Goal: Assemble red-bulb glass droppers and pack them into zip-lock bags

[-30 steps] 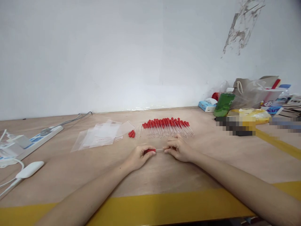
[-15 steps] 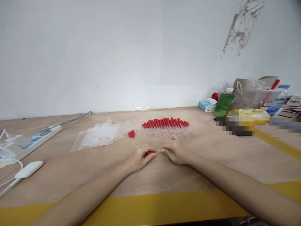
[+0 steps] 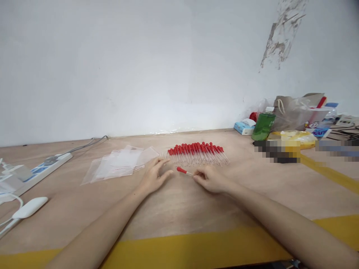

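Observation:
My right hand [image 3: 209,177] pinches the thin clear tube of a dropper [image 3: 182,170], whose red rubber bulb points left. My left hand [image 3: 157,174] is apart from the dropper, with thumb and fingers spread over the table beside the clear bags. It hides the loose red bulbs and most of the loose glass tubes. Behind both hands lies a row of several droppers [image 3: 196,149], red bulbs toward the wall and clear tubes toward me.
A stack of clear plastic bags [image 3: 117,163] lies left of the droppers. A power strip [image 3: 42,173] with plugs and a white cable is at the far left. At the right stand a tissue pack [image 3: 243,127], a green bottle [image 3: 263,125] and a yellow packet [image 3: 298,139].
My left hand has let go of the red bulb, opened and moved left and back toward the loose bulbs. My right hand still holds the dropper, now tilted with its bulb farther back.

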A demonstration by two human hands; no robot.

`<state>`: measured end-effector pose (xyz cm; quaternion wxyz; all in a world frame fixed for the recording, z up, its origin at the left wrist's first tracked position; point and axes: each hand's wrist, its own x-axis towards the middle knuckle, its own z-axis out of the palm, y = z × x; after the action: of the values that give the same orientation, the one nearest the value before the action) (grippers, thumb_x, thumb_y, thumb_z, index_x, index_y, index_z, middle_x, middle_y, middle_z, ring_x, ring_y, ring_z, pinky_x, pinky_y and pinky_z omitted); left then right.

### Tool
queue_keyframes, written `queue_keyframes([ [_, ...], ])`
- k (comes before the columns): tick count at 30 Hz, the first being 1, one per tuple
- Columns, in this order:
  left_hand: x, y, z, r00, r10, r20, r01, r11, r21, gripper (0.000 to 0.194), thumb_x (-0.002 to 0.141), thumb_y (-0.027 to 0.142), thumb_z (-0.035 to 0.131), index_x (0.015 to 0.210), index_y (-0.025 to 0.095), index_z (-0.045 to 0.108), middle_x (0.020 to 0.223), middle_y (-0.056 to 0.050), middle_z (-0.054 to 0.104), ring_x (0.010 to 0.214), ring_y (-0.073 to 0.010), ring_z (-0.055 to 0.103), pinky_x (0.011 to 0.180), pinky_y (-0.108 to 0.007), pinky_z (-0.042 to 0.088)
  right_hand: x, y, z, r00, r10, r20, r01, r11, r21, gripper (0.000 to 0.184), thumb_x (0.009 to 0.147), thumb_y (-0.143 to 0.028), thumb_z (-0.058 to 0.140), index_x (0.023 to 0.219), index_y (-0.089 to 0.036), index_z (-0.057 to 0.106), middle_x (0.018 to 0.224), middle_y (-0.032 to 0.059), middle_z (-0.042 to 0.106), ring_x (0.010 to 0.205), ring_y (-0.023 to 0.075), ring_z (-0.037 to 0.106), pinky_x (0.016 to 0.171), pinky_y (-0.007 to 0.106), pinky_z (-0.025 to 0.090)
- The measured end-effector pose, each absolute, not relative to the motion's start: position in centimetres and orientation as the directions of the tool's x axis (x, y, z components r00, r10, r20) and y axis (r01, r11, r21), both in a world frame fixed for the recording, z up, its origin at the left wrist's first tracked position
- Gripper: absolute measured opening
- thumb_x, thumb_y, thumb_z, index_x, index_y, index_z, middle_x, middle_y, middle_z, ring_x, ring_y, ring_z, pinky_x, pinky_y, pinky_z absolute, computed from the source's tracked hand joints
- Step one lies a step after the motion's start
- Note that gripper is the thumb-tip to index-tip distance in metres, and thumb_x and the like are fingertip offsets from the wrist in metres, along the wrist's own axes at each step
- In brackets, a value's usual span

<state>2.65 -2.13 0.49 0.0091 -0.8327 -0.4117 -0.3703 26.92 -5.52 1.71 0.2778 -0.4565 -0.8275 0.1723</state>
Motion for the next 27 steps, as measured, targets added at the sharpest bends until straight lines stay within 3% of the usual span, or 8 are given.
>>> queue_keyframes([
  [3,0.1,0.3,-0.1,0.209,0.745,0.633,0.838,-0.470,0.277,0.027,0.081,0.031,0.046,0.098,0.016,0.061,0.102,-0.009,0.053,0.101,-0.0232,0.048,0.090,-0.038,0.037,27.5,-4.0,1.5,-0.321,0.943,0.084,0.488,0.241,-0.839,0.015,0.071,-0.028,0.053,0.063,-0.016,0.057,0.059,0.0008,0.060,0.049,0.0092,0.049,0.049,0.022,0.035],
  [6,-1.8,1.8,-0.5,0.161,0.800,0.579,0.867,-0.394,0.304,0.028,0.080,0.028,0.043,0.097,0.015,0.061,0.102,-0.010,0.054,0.100,-0.0223,0.050,0.091,-0.036,0.039,27.2,-2.3,2.0,-0.273,0.961,-0.041,0.357,0.062,-0.932,0.022,0.067,-0.032,0.057,0.054,-0.015,0.053,0.054,0.0016,0.058,0.046,0.0085,0.048,0.050,0.023,0.038],
  [9,-2.6,2.2,-0.6,0.206,0.835,0.510,0.867,-0.397,0.300,0.032,0.081,0.029,0.041,0.102,0.015,0.060,0.106,-0.010,0.054,0.102,-0.0214,0.051,0.092,-0.034,0.039,25.8,-0.6,2.8,-0.139,0.990,0.032,0.470,0.095,-0.877,0.029,0.066,-0.036,0.058,0.046,-0.016,0.051,0.050,0.0009,0.056,0.050,0.0097,0.050,0.056,0.024,0.039],
  [14,-2.4,2.1,-0.8,0.263,0.860,0.437,0.874,-0.404,0.269,0.036,0.083,0.030,0.036,0.109,0.016,0.057,0.117,-0.009,0.051,0.109,-0.0218,0.048,0.095,-0.035,0.036,21.6,2.6,3.0,0.061,0.979,0.194,0.744,0.085,-0.663,0.027,0.065,-0.040,0.056,0.048,-0.019,0.056,0.061,0.0014,0.062,0.069,0.0163,0.057,0.073,0.031,0.035],
  [19,-2.2,2.1,-0.8,0.309,0.853,0.421,0.849,-0.447,0.282,0.036,0.083,0.029,0.036,0.110,0.016,0.056,0.115,-0.008,0.055,0.107,-0.0206,0.050,0.095,-0.034,0.037,18.3,5.0,2.1,0.092,0.972,0.216,0.861,0.031,-0.508,0.021,0.068,-0.039,0.055,0.064,-0.020,0.064,0.073,0.0051,0.066,0.077,0.0200,0.058,0.081,0.036,0.029],
  [27,-2.0,1.8,-0.5,0.317,0.852,0.416,0.840,-0.456,0.294,0.038,0.084,0.036,0.037,0.113,0.017,0.053,0.114,-0.008,0.055,0.105,-0.0215,0.051,0.092,-0.035,0.039,17.6,4.7,1.4,0.061,0.974,0.218,0.902,0.039,-0.431,0.037,0.073,-0.052,0.048,0.076,-0.019,0.063,0.080,0.0075,0.066,0.082,0.0222,0.058,0.082,0.039,0.025],
])
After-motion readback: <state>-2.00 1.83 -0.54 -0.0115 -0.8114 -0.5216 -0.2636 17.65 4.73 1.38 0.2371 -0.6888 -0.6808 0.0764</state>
